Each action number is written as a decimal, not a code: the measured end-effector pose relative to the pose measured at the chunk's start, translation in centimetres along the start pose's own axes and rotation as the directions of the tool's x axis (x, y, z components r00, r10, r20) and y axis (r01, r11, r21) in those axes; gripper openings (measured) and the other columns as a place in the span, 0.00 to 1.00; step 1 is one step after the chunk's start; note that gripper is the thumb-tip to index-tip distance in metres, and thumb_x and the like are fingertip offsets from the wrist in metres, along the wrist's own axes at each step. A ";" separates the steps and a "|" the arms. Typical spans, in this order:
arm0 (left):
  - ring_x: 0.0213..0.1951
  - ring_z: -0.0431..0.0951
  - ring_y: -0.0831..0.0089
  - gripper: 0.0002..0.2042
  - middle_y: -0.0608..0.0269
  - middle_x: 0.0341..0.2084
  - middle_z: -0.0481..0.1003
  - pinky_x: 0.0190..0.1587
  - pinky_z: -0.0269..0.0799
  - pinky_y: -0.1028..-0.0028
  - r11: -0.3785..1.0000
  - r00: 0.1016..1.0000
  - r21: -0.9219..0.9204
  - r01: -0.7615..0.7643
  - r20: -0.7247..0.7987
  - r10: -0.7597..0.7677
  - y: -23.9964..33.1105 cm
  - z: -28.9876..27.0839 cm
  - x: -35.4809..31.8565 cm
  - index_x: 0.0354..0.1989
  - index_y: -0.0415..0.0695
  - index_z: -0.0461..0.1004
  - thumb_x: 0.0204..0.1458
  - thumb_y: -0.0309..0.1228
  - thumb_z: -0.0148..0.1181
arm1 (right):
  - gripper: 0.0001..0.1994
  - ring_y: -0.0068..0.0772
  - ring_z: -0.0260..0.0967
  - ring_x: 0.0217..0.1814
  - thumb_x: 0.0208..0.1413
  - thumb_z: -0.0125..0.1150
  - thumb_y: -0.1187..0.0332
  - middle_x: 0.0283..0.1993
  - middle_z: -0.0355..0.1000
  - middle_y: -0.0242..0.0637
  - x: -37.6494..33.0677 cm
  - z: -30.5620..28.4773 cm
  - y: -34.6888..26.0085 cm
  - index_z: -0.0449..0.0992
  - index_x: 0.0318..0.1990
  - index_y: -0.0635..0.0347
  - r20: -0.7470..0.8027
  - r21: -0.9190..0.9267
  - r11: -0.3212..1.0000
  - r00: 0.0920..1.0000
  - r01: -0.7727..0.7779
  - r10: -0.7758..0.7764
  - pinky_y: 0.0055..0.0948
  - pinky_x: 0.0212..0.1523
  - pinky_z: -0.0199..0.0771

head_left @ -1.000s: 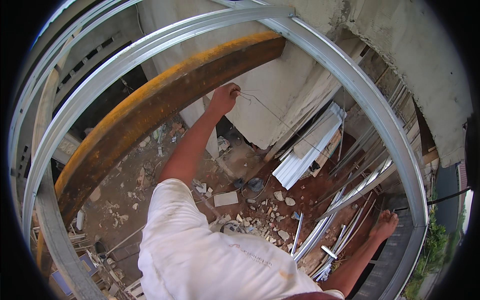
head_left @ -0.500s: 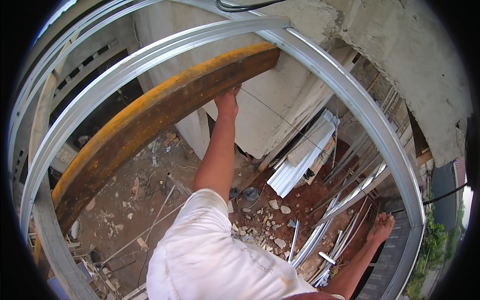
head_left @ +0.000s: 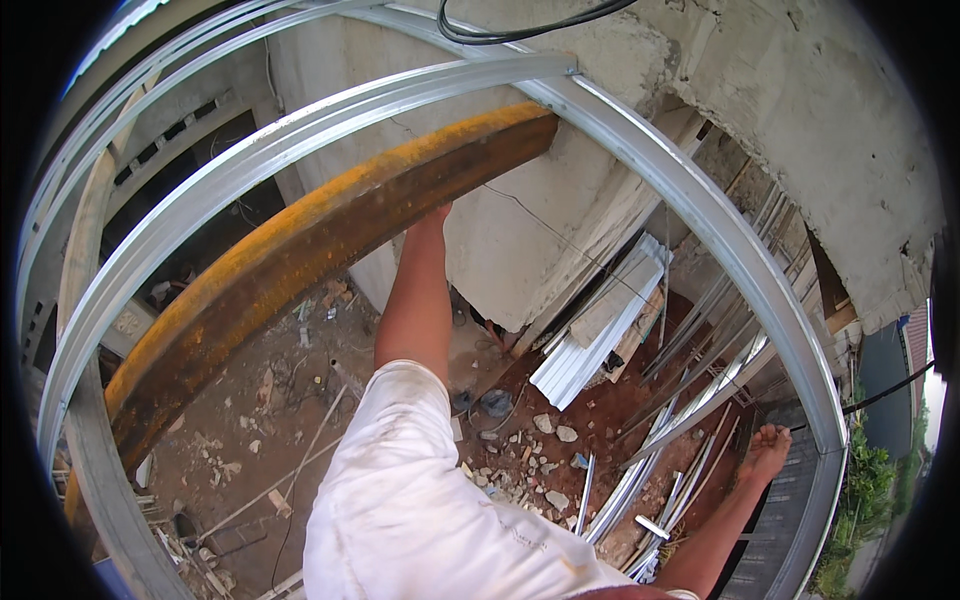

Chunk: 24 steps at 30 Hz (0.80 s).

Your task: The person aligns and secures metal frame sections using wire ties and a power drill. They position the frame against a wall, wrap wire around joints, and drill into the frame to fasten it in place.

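Note:
My left hand (head_left: 437,213) reaches up to a rusty, yellow-edged steel beam (head_left: 340,215). The beam hides its fingers, so I cannot see whether they grip anything. A thin wire (head_left: 545,222) hangs from beside the beam, to the right of that hand. Low on the right, my right hand (head_left: 767,452) has its fingers curled near the end of a black cable (head_left: 885,388); what they hold, if anything, is too small to make out. It is close to the curved-looking silver metal channel (head_left: 740,240) and a grey ribbed panel (head_left: 785,510).
More silver channels (head_left: 250,130) run above the beam. Rough concrete (head_left: 800,130) overhangs at upper right. Far below lie rubble (head_left: 550,430), corrugated sheets (head_left: 600,330) and metal strips (head_left: 640,490). A wooden post (head_left: 95,440) stands at left; black cables (head_left: 530,35) loop at the top.
My left hand has slid left along the beam and its fingers have passed out of sight behind it. The thin wire is now apart from that hand. My right hand has barely moved.

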<state>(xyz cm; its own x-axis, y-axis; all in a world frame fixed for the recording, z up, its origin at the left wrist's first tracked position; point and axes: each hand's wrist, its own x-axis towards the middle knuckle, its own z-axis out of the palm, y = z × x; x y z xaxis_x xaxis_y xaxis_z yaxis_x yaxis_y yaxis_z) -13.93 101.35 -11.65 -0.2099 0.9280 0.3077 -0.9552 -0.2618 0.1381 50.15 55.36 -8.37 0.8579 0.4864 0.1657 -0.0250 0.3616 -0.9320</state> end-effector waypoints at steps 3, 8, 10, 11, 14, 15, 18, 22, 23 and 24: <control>0.61 0.67 0.65 0.21 0.57 0.63 0.65 0.61 0.69 0.62 1.000 1.000 0.004 0.008 0.024 -0.008 0.1 0.0 0.9 0.63 0.44 0.64 0.64 0.37 0.53 | 0.11 0.23 0.72 0.36 0.68 0.55 0.56 0.34 0.74 0.31 0.0 0.2 -0.3 0.71 0.43 0.53 -0.038 -0.038 0.999 0.999 -0.019 0.017 0.21 0.37 0.75; 0.61 0.68 0.65 0.21 0.57 0.62 0.65 0.61 0.69 0.63 0.998 1.000 0.063 -0.005 0.022 0.004 0.9 0.7 2.4 0.63 0.44 0.65 0.64 0.37 0.53 | 0.13 0.23 0.67 0.33 0.68 0.55 0.57 0.30 0.68 0.30 -1.2 1.5 -2.6 0.70 0.37 0.57 -0.175 -0.237 0.967 0.983 -0.095 0.054 0.22 0.37 0.69; 0.61 0.68 0.65 0.21 0.57 0.62 0.66 0.61 0.69 0.63 0.996 1.000 0.082 -0.015 0.022 0.013 0.9 1.3 3.3 0.63 0.44 0.65 0.64 0.36 0.54 | 0.16 0.24 0.61 0.31 0.67 0.56 0.57 0.28 0.63 0.29 0.2 -0.2 -3.7 0.68 0.32 0.59 -0.091 -0.635 0.766 0.974 0.105 -0.208 0.23 0.37 0.65; 0.61 0.68 0.65 0.21 0.57 0.62 0.66 0.61 0.69 0.63 0.995 1.000 0.097 -0.019 0.023 0.017 1.1 1.5 3.6 0.63 0.44 0.65 0.64 0.36 0.54 | 0.17 0.24 0.58 0.30 0.67 0.56 0.58 0.27 0.61 0.28 0.3 -0.3 -4.6 0.67 0.29 0.60 -0.026 -0.785 0.591 0.945 0.183 -0.327 0.24 0.37 0.63; 0.60 0.68 0.65 0.20 0.57 0.61 0.66 0.61 0.69 0.63 0.990 0.999 0.136 -0.033 0.025 0.030 1.7 1.9 4.7 0.62 0.43 0.65 0.64 0.36 0.54 | 0.19 0.25 0.51 0.30 0.66 0.57 0.60 0.27 0.55 0.28 -5.8 9.0 -6.4 0.63 0.25 0.62 0.120 -0.770 0.408 0.739 0.491 -0.663 0.25 0.35 0.58; 0.60 0.68 0.65 0.20 0.57 0.61 0.66 0.61 0.69 0.63 0.989 0.999 0.143 -0.029 0.026 0.026 1.7 2.1 5.1 0.62 0.43 0.65 0.64 0.36 0.54 | 0.18 0.24 0.54 0.31 0.66 0.57 0.62 0.28 0.58 0.29 -7.2 12.1 -6.2 0.65 0.27 0.63 0.182 -0.717 0.423 0.734 0.555 -0.654 0.26 0.36 0.60; 0.60 0.68 0.66 0.20 0.57 0.61 0.67 0.60 0.69 0.64 0.979 0.998 0.194 -0.058 0.017 0.056 3.7 1.9 5.2 0.62 0.43 0.66 0.64 0.36 0.54 | 0.10 0.29 0.64 0.38 0.65 0.57 0.65 0.34 0.67 0.36 -9.6 23.7 -3.3 0.71 0.38 0.65 0.471 -0.428 0.466 0.631 0.774 -0.616 0.29 0.43 0.68; 0.60 0.69 0.66 0.20 0.57 0.60 0.67 0.60 0.69 0.64 0.973 0.998 0.223 -0.060 0.008 0.060 3.5 1.7 5.6 0.62 0.43 0.66 0.63 0.36 0.54 | 0.13 0.39 0.72 0.47 0.64 0.58 0.64 0.46 0.73 0.42 -11.8 39.6 -1.3 0.75 0.51 0.61 0.777 -0.007 0.537 0.343 0.843 -0.529 0.34 0.47 0.73; 0.60 0.69 0.66 0.20 0.57 0.60 0.67 0.60 0.69 0.64 0.970 0.998 0.237 -0.060 0.008 0.060 3.4 1.9 5.9 0.62 0.43 0.66 0.63 0.36 0.54 | 0.15 0.41 0.71 0.52 0.65 0.57 0.63 0.48 0.73 0.44 -12.1 43.3 -0.7 0.74 0.54 0.60 0.795 0.053 0.521 0.280 0.852 -0.538 0.36 0.49 0.73; 0.60 0.69 0.66 0.20 0.57 0.60 0.68 0.60 0.69 0.64 0.968 0.998 0.243 -0.062 0.012 0.061 3.1 2.0 6.2 0.62 0.43 0.66 0.63 0.36 0.54 | 0.17 0.45 0.69 0.57 0.65 0.56 0.62 0.53 0.73 0.46 -12.3 46.9 0.0 0.72 0.57 0.61 0.818 0.079 0.532 0.250 0.843 -0.517 0.41 0.54 0.71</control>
<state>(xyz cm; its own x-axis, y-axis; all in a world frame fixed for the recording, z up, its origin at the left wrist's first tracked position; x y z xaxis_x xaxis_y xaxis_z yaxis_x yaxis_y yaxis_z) -17.81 105.70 -7.39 -0.2653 0.9072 0.3264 -0.8609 -0.3753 0.3435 15.52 86.62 4.72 -0.1923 0.5856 0.7875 0.6694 0.6650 -0.3311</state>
